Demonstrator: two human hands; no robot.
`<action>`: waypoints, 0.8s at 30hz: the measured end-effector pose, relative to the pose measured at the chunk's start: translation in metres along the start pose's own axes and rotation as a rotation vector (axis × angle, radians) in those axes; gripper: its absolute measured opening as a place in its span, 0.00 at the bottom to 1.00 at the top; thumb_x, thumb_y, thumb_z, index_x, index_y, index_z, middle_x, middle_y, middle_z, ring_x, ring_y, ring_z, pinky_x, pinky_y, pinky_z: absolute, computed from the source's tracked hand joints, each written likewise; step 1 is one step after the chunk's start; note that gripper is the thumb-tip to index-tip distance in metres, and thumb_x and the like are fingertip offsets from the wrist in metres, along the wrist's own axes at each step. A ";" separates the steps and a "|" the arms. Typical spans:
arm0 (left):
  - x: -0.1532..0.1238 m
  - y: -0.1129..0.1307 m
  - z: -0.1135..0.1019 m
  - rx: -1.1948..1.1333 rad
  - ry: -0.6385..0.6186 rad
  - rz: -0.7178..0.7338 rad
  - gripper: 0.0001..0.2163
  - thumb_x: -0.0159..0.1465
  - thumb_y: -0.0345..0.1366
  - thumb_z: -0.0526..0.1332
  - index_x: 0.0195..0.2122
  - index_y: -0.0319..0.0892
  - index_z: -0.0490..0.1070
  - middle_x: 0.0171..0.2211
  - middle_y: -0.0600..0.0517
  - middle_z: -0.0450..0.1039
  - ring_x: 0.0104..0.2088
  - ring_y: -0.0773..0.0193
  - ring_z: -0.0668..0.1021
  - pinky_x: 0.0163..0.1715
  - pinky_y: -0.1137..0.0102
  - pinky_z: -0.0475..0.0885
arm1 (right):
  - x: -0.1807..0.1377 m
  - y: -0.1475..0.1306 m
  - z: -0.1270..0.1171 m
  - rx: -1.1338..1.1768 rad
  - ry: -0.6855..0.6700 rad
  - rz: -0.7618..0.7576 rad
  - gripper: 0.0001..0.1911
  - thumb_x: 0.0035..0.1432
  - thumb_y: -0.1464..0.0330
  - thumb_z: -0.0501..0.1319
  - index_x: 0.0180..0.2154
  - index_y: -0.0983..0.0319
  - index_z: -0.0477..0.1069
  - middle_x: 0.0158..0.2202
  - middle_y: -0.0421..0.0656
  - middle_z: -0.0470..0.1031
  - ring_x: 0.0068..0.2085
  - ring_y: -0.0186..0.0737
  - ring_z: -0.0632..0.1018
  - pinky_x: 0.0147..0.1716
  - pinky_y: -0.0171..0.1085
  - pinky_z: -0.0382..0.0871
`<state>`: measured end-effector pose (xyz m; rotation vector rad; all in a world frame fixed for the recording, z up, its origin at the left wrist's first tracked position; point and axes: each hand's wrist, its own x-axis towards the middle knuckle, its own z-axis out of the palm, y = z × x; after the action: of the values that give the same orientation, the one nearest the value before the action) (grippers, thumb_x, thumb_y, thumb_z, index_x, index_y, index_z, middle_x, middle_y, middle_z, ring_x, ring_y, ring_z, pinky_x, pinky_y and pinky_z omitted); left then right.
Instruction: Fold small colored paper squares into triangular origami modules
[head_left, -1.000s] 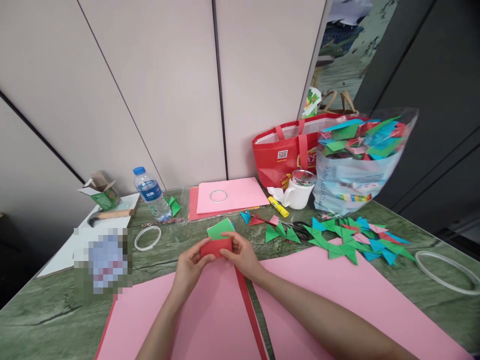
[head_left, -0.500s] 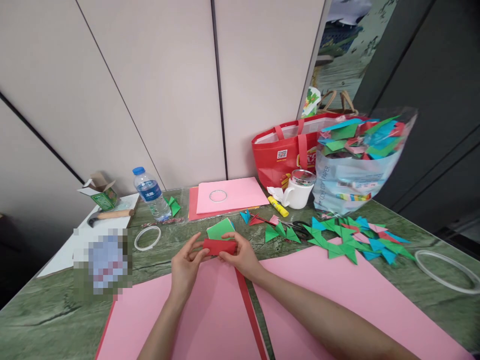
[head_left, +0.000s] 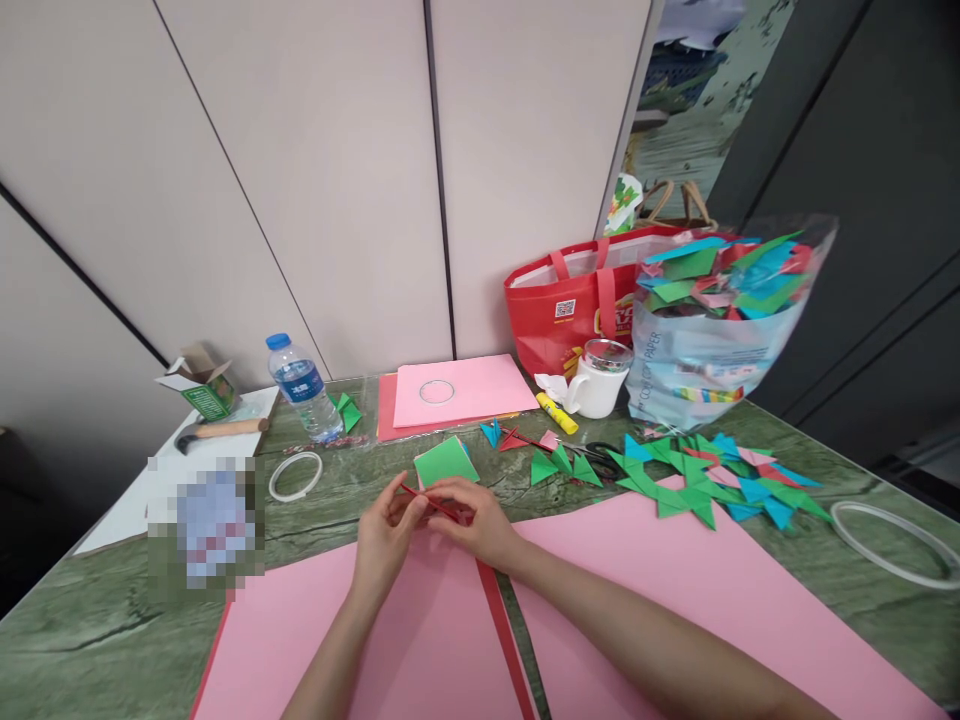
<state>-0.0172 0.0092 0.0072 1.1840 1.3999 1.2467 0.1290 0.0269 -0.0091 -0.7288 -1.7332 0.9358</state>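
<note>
Between my two hands is a small folded piece of red paper (head_left: 442, 508), seen nearly edge-on and partly hidden by fingers. My left hand (head_left: 386, 522) pinches its left end between thumb and fingers. On its right end, my right hand (head_left: 474, 518) is closed, the fingers curled over the top. Just beyond the hands lies a stack of square papers (head_left: 447, 463), green on top. Large pink sheets (head_left: 405, 630) with red edges spread on the table beneath my forearms.
Folded green paper pieces (head_left: 562, 465), scissors (head_left: 600, 458) and a yellow glue stick (head_left: 556, 412) lie right of centre. Behind stand a white mug (head_left: 598, 385), a red bag (head_left: 555, 320) and a plastic bag of folded papers (head_left: 690, 360). A water bottle (head_left: 304, 390) and hammer (head_left: 225, 430) are left.
The red paper has tilted from facing me to nearly edge-on. My right hand's fingers have closed over it, and my left hand has shifted slightly right. More of the green stack shows.
</note>
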 end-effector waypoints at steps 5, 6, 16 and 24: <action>-0.002 0.007 0.000 0.020 -0.003 0.007 0.35 0.50 0.42 0.62 0.57 0.35 0.51 0.33 0.48 0.76 0.36 0.57 0.77 0.34 0.65 0.73 | 0.000 0.002 -0.001 0.134 -0.017 0.105 0.21 0.46 0.63 0.63 0.44 0.59 0.67 0.42 0.44 0.70 0.42 0.41 0.71 0.40 0.38 0.66; -0.002 0.008 0.000 0.020 -0.022 0.016 0.34 0.50 0.42 0.62 0.56 0.35 0.52 0.31 0.49 0.76 0.35 0.57 0.77 0.35 0.65 0.73 | 0.000 0.004 0.000 0.167 -0.003 0.138 0.20 0.47 0.63 0.62 0.45 0.59 0.67 0.42 0.44 0.70 0.41 0.40 0.72 0.39 0.38 0.67; -0.002 0.008 0.000 0.028 -0.109 0.063 0.23 0.50 0.35 0.61 0.49 0.39 0.64 0.38 0.48 0.75 0.39 0.58 0.76 0.37 0.67 0.71 | 0.001 0.010 0.001 0.051 0.090 0.152 0.10 0.53 0.69 0.54 0.36 0.62 0.71 0.34 0.43 0.73 0.36 0.39 0.72 0.37 0.38 0.66; -0.002 0.010 -0.005 -0.094 -0.129 -0.050 0.23 0.48 0.36 0.63 0.46 0.36 0.66 0.34 0.45 0.76 0.34 0.56 0.77 0.30 0.67 0.72 | 0.002 0.014 0.002 0.348 0.140 0.292 0.10 0.50 0.66 0.56 0.37 0.61 0.68 0.34 0.42 0.73 0.35 0.40 0.74 0.35 0.37 0.68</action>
<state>-0.0208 0.0066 0.0179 1.1382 1.2549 1.1677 0.1268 0.0351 -0.0204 -0.8056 -1.3164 1.3142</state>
